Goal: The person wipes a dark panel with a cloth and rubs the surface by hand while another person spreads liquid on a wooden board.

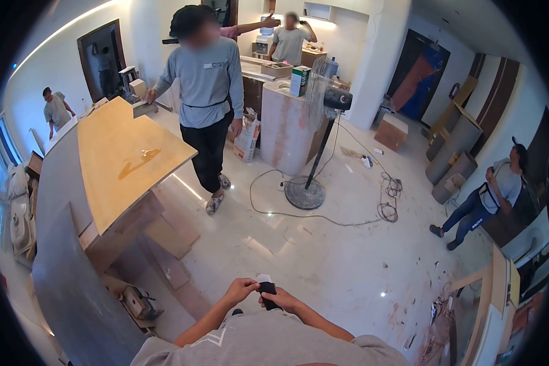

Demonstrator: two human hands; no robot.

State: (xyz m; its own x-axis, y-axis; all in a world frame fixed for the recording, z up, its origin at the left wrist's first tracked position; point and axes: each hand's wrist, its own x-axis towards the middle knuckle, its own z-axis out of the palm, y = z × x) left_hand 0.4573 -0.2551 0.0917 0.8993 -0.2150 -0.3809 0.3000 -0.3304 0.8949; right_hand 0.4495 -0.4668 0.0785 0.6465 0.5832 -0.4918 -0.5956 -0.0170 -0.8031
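Observation:
Close to my body, at the bottom middle of the head view, my right hand (279,298) is closed around a small black object (266,287). A pale, whitish piece (264,278) shows at its top end. My left hand (243,288) is beside it with the fingers pinched together at the edge of the pale piece. What the left fingertips hold is too small to make out. Both hands are above the glossy floor, in front of my grey shirt.
A yellow-topped panel (125,152) juts out at left, a person in grey (210,91) standing beside it. Ahead stands a fan (314,183), its cable looping over the floor. Another person (494,189) stands at right. Wood frames and debris lie at lower right.

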